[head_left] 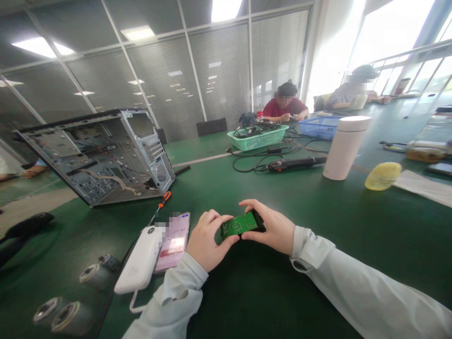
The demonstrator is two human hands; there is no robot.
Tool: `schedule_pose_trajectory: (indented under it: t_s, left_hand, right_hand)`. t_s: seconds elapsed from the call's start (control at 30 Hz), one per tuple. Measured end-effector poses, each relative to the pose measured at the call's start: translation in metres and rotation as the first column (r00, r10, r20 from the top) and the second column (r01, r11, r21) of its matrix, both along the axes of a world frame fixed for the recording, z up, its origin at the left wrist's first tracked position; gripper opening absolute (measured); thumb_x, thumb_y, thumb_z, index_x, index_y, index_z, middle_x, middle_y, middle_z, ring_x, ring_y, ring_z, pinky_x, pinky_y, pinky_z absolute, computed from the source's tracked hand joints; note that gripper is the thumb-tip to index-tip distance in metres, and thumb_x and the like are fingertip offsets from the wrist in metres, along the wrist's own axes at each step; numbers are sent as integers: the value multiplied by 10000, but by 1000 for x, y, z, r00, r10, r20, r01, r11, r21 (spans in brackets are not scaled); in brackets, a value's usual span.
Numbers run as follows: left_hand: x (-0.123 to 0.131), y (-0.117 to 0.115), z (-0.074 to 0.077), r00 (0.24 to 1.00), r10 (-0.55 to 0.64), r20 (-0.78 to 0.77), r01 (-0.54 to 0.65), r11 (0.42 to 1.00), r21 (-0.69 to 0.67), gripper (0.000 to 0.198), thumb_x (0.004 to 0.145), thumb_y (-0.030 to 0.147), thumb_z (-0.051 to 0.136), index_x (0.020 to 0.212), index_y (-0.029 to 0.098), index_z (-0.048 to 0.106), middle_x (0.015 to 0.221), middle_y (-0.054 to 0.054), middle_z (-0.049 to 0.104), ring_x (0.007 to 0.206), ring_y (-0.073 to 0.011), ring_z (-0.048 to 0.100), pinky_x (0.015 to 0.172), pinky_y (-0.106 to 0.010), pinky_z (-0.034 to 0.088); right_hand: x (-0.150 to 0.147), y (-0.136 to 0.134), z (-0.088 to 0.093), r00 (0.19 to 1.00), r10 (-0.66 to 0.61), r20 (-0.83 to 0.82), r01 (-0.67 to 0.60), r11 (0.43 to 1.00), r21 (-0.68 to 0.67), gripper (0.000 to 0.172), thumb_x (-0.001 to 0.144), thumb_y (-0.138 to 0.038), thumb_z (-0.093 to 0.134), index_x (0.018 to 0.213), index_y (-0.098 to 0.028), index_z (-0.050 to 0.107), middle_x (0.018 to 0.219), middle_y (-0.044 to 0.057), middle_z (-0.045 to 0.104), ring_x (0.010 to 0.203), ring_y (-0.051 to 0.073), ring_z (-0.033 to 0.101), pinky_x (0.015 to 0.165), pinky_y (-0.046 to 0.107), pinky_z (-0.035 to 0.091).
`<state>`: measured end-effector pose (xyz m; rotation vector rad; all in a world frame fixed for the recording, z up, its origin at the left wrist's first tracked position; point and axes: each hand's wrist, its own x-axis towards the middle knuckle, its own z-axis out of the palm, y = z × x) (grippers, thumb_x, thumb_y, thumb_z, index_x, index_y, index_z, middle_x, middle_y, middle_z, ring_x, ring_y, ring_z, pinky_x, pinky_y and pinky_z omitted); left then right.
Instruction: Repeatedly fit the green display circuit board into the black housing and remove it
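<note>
A small green circuit board [239,224] is held low over the green table [247,287] between both my hands. My left hand [206,240] grips its left end with thumb and curled fingers. My right hand [270,227] holds the right end, where a black part sits, with fingers wrapped round it. Both sleeves are pale grey.
An open computer case [102,155] lies tilted at the left, an orange-handled screwdriver [163,200] beside it. A phone [173,240] and white power bank [139,261] lie by my left hand. A white cup [345,147], a black tool [294,163], baskets and two seated people are farther back.
</note>
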<state>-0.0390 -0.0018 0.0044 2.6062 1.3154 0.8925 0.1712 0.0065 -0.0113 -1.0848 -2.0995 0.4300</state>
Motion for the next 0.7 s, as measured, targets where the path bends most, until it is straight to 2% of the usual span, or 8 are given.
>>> schedule_pose_trajectory:
  t_s: [0.23,0.3,0.4,0.47,0.57,0.63,0.7]
  left_hand:
    - [1,-1,2,998,-10,58,10,1000,-7,322,777,356,619,1047,180,604,894,-56,514,862,-228,523,766,-377,450]
    - [1,-1,5,993,-7,120,10,1000,-23,312,782,360,606,1038,181,608,887,-55,517,853,-223,531,754,-368,458]
    - [1,0,7,953,38,300,-14,997,-80,293,783,345,597,1024,178,608,886,-51,527,865,-212,544,744,-343,465]
    - [1,1,6,874,101,475,-19,985,-174,289,775,348,607,1005,174,609,905,-54,548,904,-213,555,755,-329,466]
    - [2,5,2,647,235,725,90,921,-379,339,739,411,648,969,165,613,925,-60,608,878,-201,577,736,-304,469]
    - [4,7,-1,485,328,811,204,859,-469,381,710,453,674,940,153,624,908,-59,639,807,-183,584,676,-282,472]
    - [6,8,-1,364,401,840,306,801,-515,383,710,465,674,911,141,636,884,-61,653,755,-172,585,611,-264,470]
  right_hand:
    - [-1,-1,3,1000,-16,3,16,998,-58,690,693,-326,746,1259,-225,364,1018,10,506,815,110,539,772,237,441]
    - [0,-1,4,1000,-26,-7,25,996,-80,683,699,-327,737,1262,-220,364,1031,20,513,848,126,549,777,247,440]
    - [1,-1,5,999,-10,-35,5,993,-122,651,729,-342,707,1261,-208,356,1075,36,518,924,153,548,813,273,438]
    - [2,-1,5,999,-9,-45,2,990,-141,657,740,-351,693,1273,-197,341,1074,45,521,905,154,551,800,278,442]
    - [1,0,3,998,-42,-36,36,988,-147,722,735,-342,691,1327,-203,302,1024,42,527,802,135,557,727,261,442]
    - [1,1,1,998,-51,-29,46,990,-136,740,736,-333,691,1347,-216,290,1006,34,527,782,128,556,715,255,438]
    - [0,1,0,998,-62,-23,59,991,-120,727,740,-333,690,1345,-222,302,1004,30,528,793,130,556,726,259,437]
